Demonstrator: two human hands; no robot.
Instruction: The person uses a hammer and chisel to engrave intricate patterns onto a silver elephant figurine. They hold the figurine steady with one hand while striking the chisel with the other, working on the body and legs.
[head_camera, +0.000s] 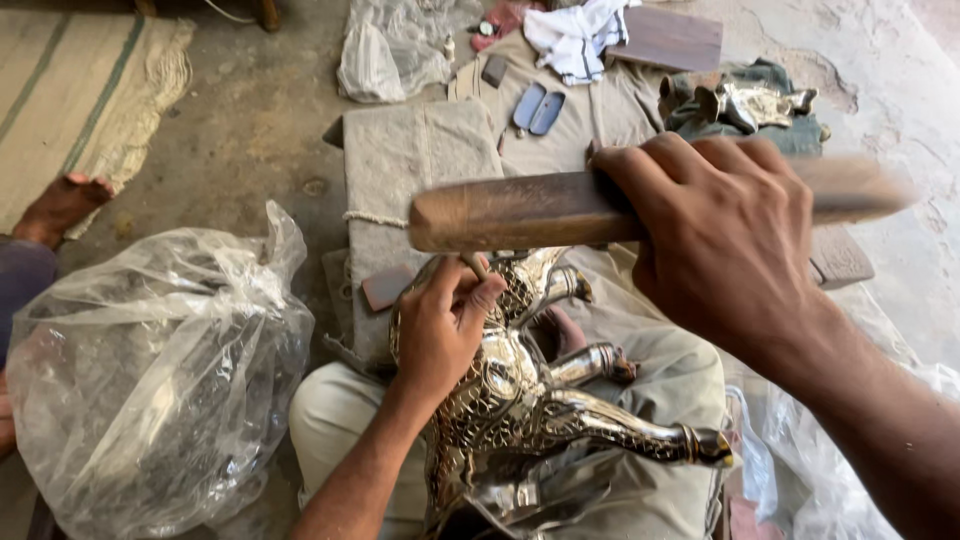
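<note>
Engraving in hand on metal animal figure (520, 400), body already patterned.
Left hand (440, 335) grips chisel (478, 266) on it; right hand (725, 250) clenches wooden mallet (520, 212) above.

Silvery, scroll-engraved metal animal figure (520, 390); brown wooden stick (520, 212); white-and-blue striped cloth (577, 35).

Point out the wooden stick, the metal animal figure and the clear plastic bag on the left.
wooden stick (510, 212): head view, on its bare rounded left part.
metal animal figure (520, 385): head view, on its engraved body.
clear plastic bag (150, 380): head view, on its crinkled front.
</note>
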